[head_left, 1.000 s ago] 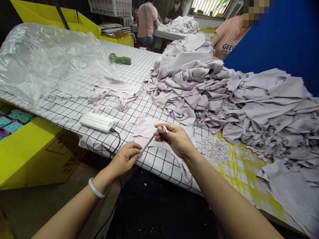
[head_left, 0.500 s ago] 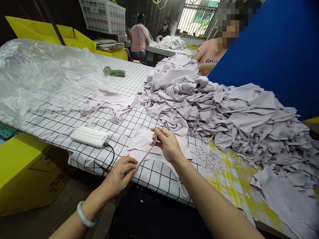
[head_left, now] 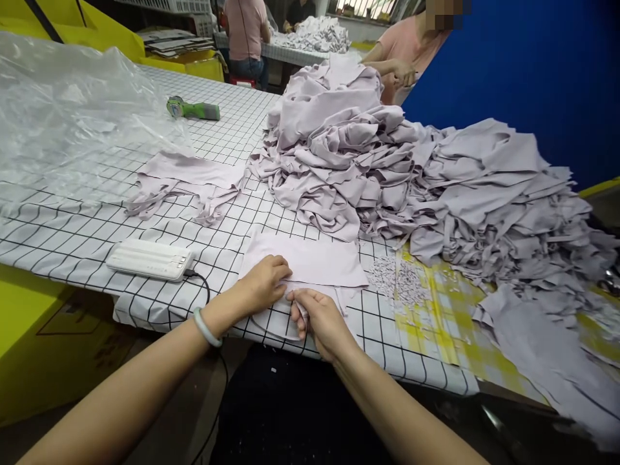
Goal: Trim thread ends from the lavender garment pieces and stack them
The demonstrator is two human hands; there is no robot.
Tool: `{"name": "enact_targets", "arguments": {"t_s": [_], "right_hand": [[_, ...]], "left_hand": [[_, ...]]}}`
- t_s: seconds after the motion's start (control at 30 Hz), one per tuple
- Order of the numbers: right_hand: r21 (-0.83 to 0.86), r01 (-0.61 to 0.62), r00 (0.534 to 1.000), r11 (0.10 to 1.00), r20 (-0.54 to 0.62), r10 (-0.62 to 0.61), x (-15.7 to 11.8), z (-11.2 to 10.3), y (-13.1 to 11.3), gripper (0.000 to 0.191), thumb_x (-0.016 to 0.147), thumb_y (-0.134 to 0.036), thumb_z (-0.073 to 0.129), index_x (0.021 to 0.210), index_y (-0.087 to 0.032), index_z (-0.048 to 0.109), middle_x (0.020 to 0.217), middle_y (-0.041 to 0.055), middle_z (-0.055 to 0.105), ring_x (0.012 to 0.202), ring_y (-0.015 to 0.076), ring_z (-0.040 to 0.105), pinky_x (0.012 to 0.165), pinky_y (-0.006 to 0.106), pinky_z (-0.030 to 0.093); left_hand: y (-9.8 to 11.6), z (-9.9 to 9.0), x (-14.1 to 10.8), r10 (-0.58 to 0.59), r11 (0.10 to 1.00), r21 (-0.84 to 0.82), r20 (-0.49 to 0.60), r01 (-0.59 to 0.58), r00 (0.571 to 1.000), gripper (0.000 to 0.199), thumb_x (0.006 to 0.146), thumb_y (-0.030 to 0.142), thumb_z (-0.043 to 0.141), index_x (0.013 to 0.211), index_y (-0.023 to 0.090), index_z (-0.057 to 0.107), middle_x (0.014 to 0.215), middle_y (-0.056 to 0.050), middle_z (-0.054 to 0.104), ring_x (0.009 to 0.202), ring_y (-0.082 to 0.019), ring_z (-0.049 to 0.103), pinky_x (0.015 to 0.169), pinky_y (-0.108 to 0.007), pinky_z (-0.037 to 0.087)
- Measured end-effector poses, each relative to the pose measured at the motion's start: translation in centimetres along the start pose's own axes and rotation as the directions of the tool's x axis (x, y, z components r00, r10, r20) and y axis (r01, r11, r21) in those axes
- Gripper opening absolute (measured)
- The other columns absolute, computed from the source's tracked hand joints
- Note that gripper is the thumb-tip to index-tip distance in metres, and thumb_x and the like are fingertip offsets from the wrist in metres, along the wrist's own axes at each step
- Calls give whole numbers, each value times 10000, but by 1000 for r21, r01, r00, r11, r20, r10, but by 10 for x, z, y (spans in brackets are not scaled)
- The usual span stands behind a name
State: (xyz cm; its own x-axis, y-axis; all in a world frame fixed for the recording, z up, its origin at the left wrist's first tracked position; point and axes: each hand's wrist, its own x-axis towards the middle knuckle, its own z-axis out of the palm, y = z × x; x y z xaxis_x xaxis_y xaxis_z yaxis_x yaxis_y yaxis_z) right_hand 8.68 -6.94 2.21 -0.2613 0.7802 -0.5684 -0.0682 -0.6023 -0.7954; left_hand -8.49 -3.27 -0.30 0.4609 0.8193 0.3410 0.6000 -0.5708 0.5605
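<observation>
A pale lilac garment piece (head_left: 310, 258) with thin straps lies flat at the table's front edge. My left hand (head_left: 264, 284), with a pale bangle on its wrist, rests at the garment's lower hem, fingers curled and closed on the cloth there. Just right of it, my right hand (head_left: 317, 316) is pinched shut on a narrow fabric strap (head_left: 301, 309) of the same colour. Part of the strap is hidden behind the fingers. Another strap loops toward the table edge below both hands.
A large heap of lilac garments (head_left: 339, 148) stands behind, spreading right. Small fabric scraps (head_left: 402, 281) lie beside a yellow checked cloth (head_left: 436, 323). To the left are a white power bank (head_left: 150, 259) with cable, another garment (head_left: 188, 177), a green-handled tool (head_left: 194, 110) and clear plastic (head_left: 72, 110).
My left hand has moved up and right onto the garment's hem. My right hand has come down beside it; the strap is no longer stretched between them. The view has tilted down.
</observation>
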Motion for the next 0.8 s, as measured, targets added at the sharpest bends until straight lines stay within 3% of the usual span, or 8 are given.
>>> {"name": "enact_targets", "arguments": {"t_s": [0.2,0.53,0.8], "right_hand": [[15,-64,997,998,-33,64,17,-1,-18,200,737,-341,608,775,-148,644,506,-46,530,378,56,366,326,171,289],[87,-131,988,988,-67,137,35,-1,-22,142,712,-278,574,740,-156,641,496,-40,530,382,70,406,343,188,340],[59,-121,988,991,-95,126,41,1,-23,113,731,-237,543,718,-159,625,494,-37,529,376,76,415,337,196,377]], "left_hand": [[-14,10,10,-78,996,-37,-28,77,997,190,762,-3,527,778,169,607,833,-57,639,790,-178,611,713,-296,529],[-17,2,17,-265,929,-257,38,265,964,119,775,81,541,759,175,613,838,-32,655,727,-141,599,630,-258,471],[-16,-1,18,-288,910,-286,86,301,954,112,781,97,528,749,172,606,833,-32,642,708,-135,569,624,-265,454]]}}
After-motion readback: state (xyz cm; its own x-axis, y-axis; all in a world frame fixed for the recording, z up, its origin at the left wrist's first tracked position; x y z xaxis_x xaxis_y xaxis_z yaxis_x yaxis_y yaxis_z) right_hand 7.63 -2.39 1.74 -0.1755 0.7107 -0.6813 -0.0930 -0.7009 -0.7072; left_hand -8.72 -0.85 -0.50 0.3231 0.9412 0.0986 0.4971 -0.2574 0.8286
